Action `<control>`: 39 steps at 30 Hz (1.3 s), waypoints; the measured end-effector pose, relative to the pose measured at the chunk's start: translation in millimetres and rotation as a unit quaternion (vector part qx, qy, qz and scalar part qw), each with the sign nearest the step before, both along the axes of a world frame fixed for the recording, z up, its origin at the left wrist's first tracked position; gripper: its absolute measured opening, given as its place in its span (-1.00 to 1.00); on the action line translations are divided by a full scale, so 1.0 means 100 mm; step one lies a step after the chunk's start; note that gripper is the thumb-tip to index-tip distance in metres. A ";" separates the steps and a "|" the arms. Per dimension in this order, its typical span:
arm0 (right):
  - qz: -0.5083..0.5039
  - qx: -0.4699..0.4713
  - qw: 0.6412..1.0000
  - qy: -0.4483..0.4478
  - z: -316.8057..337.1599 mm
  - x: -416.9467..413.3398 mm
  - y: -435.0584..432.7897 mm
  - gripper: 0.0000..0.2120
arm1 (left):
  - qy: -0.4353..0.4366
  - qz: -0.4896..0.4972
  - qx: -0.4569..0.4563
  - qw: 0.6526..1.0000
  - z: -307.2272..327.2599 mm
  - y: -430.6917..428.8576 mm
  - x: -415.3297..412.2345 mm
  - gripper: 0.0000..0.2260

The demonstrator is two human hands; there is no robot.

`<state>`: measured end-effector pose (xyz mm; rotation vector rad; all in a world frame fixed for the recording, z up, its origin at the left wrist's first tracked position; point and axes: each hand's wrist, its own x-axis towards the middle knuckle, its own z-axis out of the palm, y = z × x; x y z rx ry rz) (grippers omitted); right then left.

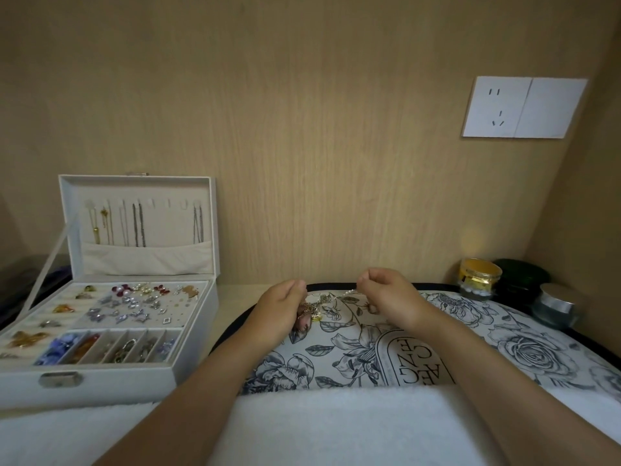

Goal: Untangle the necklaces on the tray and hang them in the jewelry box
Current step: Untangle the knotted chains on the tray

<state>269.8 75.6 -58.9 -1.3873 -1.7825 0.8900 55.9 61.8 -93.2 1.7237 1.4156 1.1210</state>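
Note:
Over the floral-printed tray (524, 348), my left hand (280, 312) grips a tangled bunch of necklaces (311, 312) with a pink pendant and a gold charm hanging below the fingers. My right hand (386, 294) pinches a thin silver chain (347, 292) that stretches from that bunch. The two hands are a short way apart above the tray's far end. The white jewelry box (134, 371) stands open at the left; several necklaces (137, 225) hang from hooks inside its upright lid.
The box's lower trays hold earrings, brooches and beads. A gold-lidded jar (479, 277), a dark green jar (521, 274) and a silver-lidded jar (556, 306) stand at the back right. A white towel (319, 428) lies in front. A wall socket (522, 107) sits on the wooden back panel.

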 end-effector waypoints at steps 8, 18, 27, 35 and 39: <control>0.005 0.014 0.949 -0.314 0.02 0.11 -0.05 -0.73 | 0.305 -0.017 0.138 0.942 0.01 0.02 -0.10 -0.61; 0.116 0.051 0.954 -0.271 0.02 0.03 -0.08 -0.90 | 0.321 -0.060 0.203 0.923 0.00 0.02 -0.06 -0.90; 0.139 0.010 0.977 -0.164 -0.08 0.01 -0.02 -0.92 | 0.315 -0.055 0.183 0.930 -0.08 0.00 0.15 -0.84; 0.131 -0.065 0.988 0.044 -0.07 -0.08 -0.01 -0.84 | 0.034 -0.034 0.049 0.998 -0.05 0.03 0.12 -0.88; 0.102 -0.094 0.987 0.077 -0.02 -0.12 -0.05 -0.86 | 0.036 -0.038 0.041 0.998 -0.03 0.00 0.14 -0.87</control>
